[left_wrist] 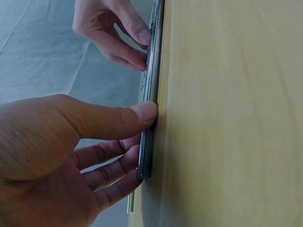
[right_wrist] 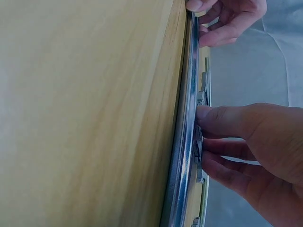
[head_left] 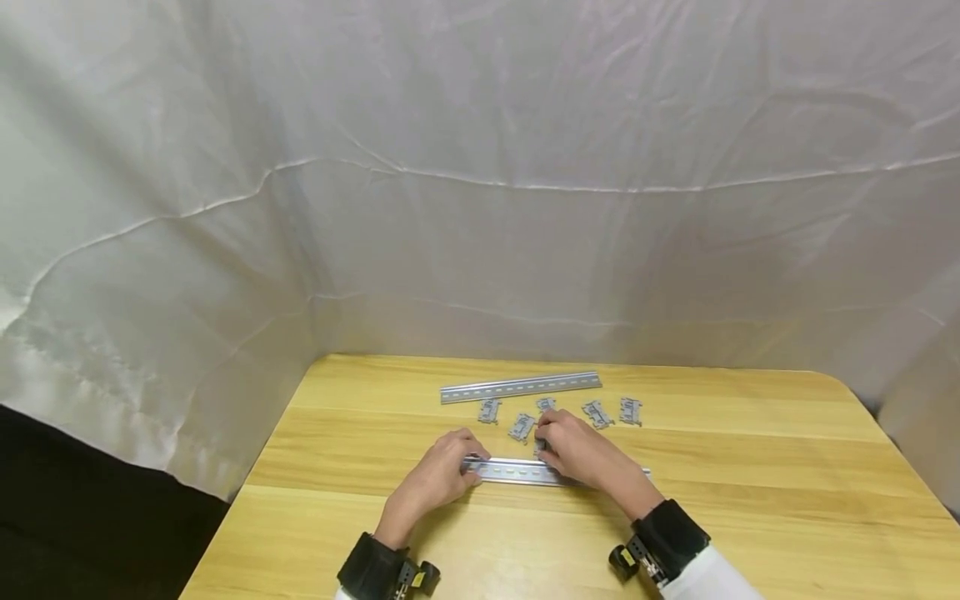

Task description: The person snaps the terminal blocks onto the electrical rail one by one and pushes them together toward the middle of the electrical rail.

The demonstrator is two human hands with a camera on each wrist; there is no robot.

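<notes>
Seating a clip on the near rail

My left hand [head_left: 438, 477] is pinching the rail [head_left: 517, 472] end on the table [head_left: 750, 500]; my right hand [head_left: 577, 450] is gripping a clip [right_wrist: 199, 158] against it. I am pressing squarely, keeping the rail steady.

Three views: one taken from the head above, two taken very close from the wrists.

The tabletop [head_left: 750, 467] is seen from above and in front by the head camera, at a moderate distance, with a white cloth backdrop [head_left: 480, 208] behind. The wrist pictures are turned sideways, so the tabletop stands like a wall. The near metal rail [head_left: 525, 472] and both hands, left hand [head_left: 438, 477] and right hand [head_left: 581, 454], are shared by all three views.
</notes>
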